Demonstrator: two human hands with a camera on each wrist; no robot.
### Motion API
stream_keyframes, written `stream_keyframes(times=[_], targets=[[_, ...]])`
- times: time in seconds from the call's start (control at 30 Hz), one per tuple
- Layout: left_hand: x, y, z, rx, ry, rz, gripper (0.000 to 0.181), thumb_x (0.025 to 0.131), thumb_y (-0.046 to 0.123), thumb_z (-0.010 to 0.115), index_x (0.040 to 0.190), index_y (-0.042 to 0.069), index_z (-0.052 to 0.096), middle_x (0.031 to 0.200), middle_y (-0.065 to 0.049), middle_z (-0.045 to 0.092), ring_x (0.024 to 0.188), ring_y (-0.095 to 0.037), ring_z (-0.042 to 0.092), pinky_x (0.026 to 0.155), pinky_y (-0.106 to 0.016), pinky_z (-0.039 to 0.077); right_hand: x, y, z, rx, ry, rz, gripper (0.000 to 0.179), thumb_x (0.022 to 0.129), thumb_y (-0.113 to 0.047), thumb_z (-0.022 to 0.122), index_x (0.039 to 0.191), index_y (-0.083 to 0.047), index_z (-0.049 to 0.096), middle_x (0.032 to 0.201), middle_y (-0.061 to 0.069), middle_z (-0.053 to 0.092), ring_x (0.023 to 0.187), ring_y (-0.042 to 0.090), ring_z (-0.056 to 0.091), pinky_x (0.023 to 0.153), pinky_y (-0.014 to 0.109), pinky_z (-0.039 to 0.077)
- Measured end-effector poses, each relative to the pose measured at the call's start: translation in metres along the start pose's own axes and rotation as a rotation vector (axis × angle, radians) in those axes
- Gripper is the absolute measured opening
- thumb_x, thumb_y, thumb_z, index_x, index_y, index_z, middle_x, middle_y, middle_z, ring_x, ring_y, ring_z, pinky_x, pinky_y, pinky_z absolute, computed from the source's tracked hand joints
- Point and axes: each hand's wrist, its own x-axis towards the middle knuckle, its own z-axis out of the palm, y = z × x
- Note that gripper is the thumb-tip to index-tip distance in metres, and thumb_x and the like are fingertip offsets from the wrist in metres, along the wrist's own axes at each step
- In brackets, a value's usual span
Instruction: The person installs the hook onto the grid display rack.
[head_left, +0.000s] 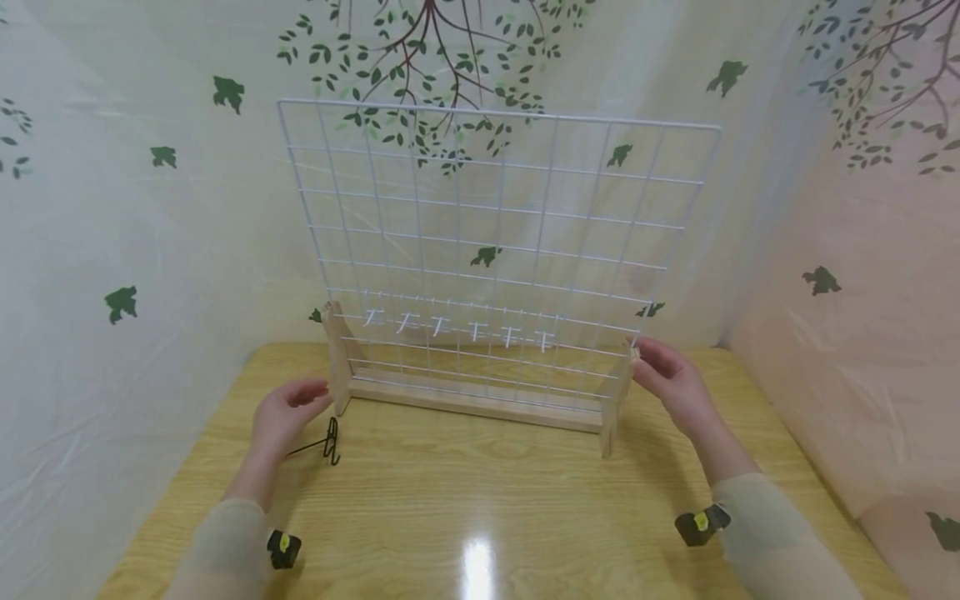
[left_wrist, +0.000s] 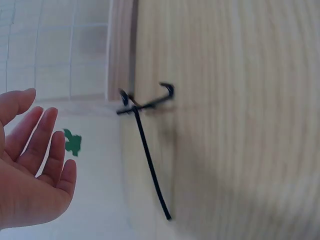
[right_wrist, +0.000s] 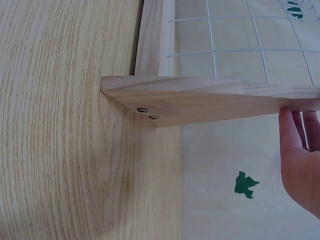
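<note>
A white wire grid panel [head_left: 480, 225] stands upright in a pale wooden stand [head_left: 472, 403] on the table. Several small white hooks [head_left: 475, 331] hang in a row low on the grid. Beside the stand's left upright is my left hand [head_left: 288, 414], its fingers loosely bent and holding nothing, as the left wrist view also shows. A black wire hook [left_wrist: 148, 155] with a long prong lies on the table near this hand. My right hand [head_left: 675, 387] is at the upper end of the right upright [right_wrist: 200, 102], fairly straight fingers [right_wrist: 288, 130] touching its outer face.
The wood-grain table [head_left: 450, 508] reaches back to a pale curtain [head_left: 187, 225] printed with leaves and branches. Another curtain side [head_left: 832, 358] closes off the right. Two screw heads [right_wrist: 142, 110] show on the right upright's outer face.
</note>
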Motion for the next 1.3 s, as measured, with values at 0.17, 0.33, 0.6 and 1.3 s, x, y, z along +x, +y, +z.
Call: stream_keyframes(times=[0.17,0.33,0.6,1.3], targets=[[-0.006,-0.017,-0.009,0.040,-0.013,-0.016,0.046,0.097,0.028,0.065,0.131,-0.001,0.060,0.127,-0.020,0.063,0.115,-0.033,0.056,0.088,-0.036,0.046,0.000,0.001,0.000,-0.002,0.000,0.000,0.055,0.101,-0.030,0.058,0.144,0.003,0.044,0.142,0.027,0.047,0.110,-0.005,0.051,0.087,0.011,0.045],[-0.012,-0.032,-0.017,0.062,-0.038,-0.021,0.048,0.097,0.030,0.064,0.133,-0.001,0.058,0.128,-0.020,0.063,0.117,-0.034,0.055,0.090,-0.032,0.046,0.001,0.002,0.000,0.024,0.004,-0.010,0.052,0.101,-0.025,0.058,0.143,0.003,0.045,0.139,0.023,0.051,0.109,-0.004,0.054,0.088,0.013,0.046],[-0.018,-0.050,-0.024,0.045,-0.079,-0.043,0.054,0.097,0.035,0.064,0.136,-0.002,0.056,0.130,-0.018,0.062,0.117,-0.031,0.058,0.081,-0.012,0.042,0.001,0.000,0.001,0.066,0.008,-0.031,0.049,0.100,-0.019,0.060,0.141,0.004,0.047,0.133,0.014,0.057,0.108,-0.001,0.056,0.087,0.014,0.047],[-0.020,-0.080,-0.021,0.011,-0.215,0.007,0.058,0.093,0.028,0.071,0.139,-0.001,0.052,0.135,-0.020,0.058,0.121,-0.038,0.055,0.104,-0.052,0.039,0.001,0.002,0.000,0.007,-0.006,-0.009,0.053,0.101,-0.029,0.058,0.144,0.000,0.046,0.139,0.023,0.050,0.110,-0.003,0.053,0.088,0.013,0.046]])
